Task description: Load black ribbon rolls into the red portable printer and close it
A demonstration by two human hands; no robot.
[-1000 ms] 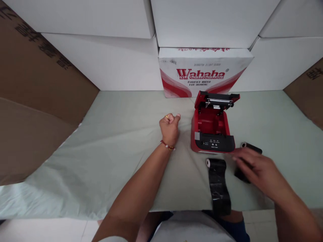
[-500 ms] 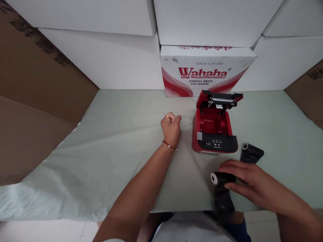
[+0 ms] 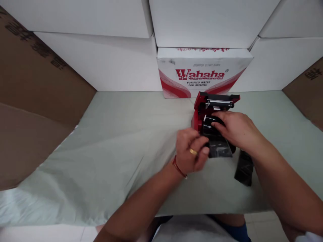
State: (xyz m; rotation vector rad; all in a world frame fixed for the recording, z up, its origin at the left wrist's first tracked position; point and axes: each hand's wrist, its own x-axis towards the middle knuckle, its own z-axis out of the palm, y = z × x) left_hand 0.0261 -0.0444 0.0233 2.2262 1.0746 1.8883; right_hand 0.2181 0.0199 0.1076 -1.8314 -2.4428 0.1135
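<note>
A small red-and-black printer (image 3: 195, 121) stands on the cloth with its lid (image 3: 218, 98) raised. My right hand (image 3: 236, 127) is closed around a roll of black shiny film (image 3: 210, 125) and holds it inside the printer's open bay. Loose film hangs from the roll over the front panel. At the printer's front left corner is my left hand (image 3: 190, 151), fingers curled and thumb bent in. Something dark shows between its fingertips, but I cannot tell whether it is film or the printer's edge. A second black film roll (image 3: 244, 169) lies partly behind my right wrist.
Behind the printer is a white and red water carton (image 3: 202, 74), with stacked white boxes (image 3: 101, 60) around it. Brown cardboard (image 3: 37, 87) stands along the left, and more cardboard (image 3: 308, 87) on the right. A pale green cloth (image 3: 113, 134) covers the table.
My right hand has carried the film roll from near the table's front edge up into the printer's bay. My left hand has moved right and nearer, to the printer's front corner.
</note>
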